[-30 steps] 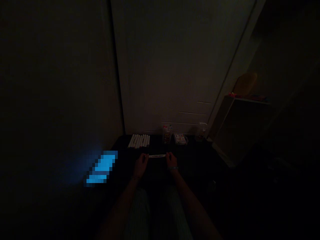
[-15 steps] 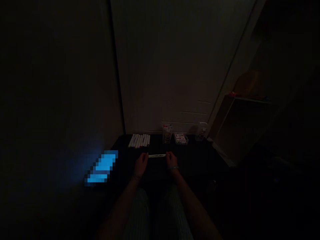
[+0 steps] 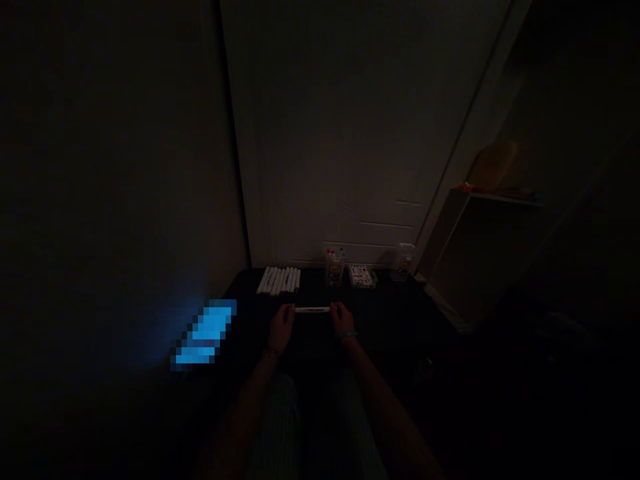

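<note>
Shifted very slightly left since half a second earlier, in the head view, are both hands and the white marker (image 3: 313, 309) they hold. Left hand (image 3: 283, 327) and right hand (image 3: 343, 321) each pinch one end, fingertips hiding the tips; its print is unreadable. It lies crosswise over the middle of the black desk (image 3: 395, 313). Loose markers (image 3: 279, 281) lie near the desk's back-left corner. Pixelation masks a blue glow (image 3: 207, 333) at its left edge; darkness swallows the lower right.

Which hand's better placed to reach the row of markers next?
Likely the left hand: the row of markers lies just beyond it, while the right hand is farther off. Both hold a white marker, so left would release first.
</note>
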### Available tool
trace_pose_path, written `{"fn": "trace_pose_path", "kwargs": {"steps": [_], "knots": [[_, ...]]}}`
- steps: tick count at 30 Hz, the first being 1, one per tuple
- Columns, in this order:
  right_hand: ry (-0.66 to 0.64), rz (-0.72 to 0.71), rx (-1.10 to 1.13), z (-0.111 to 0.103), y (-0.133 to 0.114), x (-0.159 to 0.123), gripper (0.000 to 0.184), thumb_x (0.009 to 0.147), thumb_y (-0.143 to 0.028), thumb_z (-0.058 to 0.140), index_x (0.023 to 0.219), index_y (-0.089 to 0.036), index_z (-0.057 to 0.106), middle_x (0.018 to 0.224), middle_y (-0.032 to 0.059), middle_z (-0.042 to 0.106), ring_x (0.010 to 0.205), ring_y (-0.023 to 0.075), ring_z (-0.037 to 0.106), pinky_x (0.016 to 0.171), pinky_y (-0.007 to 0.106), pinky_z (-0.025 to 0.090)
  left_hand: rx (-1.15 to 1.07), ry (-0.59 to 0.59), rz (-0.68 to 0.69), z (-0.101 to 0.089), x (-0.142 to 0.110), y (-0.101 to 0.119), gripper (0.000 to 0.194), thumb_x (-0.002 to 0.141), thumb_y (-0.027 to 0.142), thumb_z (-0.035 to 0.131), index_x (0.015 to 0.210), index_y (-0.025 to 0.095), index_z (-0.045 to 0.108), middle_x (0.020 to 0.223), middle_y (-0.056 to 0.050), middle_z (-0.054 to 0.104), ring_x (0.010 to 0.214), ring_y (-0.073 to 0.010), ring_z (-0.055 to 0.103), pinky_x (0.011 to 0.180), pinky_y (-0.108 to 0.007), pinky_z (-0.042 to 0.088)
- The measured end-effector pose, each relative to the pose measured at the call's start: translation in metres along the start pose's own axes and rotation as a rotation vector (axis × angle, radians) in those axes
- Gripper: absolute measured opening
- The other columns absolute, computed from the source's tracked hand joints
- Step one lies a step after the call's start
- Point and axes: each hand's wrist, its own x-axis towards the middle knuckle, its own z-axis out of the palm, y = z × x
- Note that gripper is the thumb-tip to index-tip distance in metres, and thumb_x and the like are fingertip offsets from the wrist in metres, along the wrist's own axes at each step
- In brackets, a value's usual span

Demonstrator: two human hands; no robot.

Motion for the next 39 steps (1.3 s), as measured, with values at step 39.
{"fn": "trace_pose_path", "kwargs": {"steps": [39], "knots": [[0.018, 0.014, 0.055, -0.0009, 0.0, 0.0018, 0.028, 0.08, -0.039, 0.039, 0.087, -0.019, 0.057, 0.074, 0.0001, 0.059, 0.066, 0.0122, 0.052, 0.061, 0.02, 0.039, 0.07, -0.026, 0.046, 0.003, -0.0013, -0.0015, 0.034, 0.081, 0.045, 0.031, 0.087, 0.02, 0.053, 0.071, 0.0, 0.06, 0.064, -0.0128, 0.054, 0.06, -0.022, 0.039]]}}
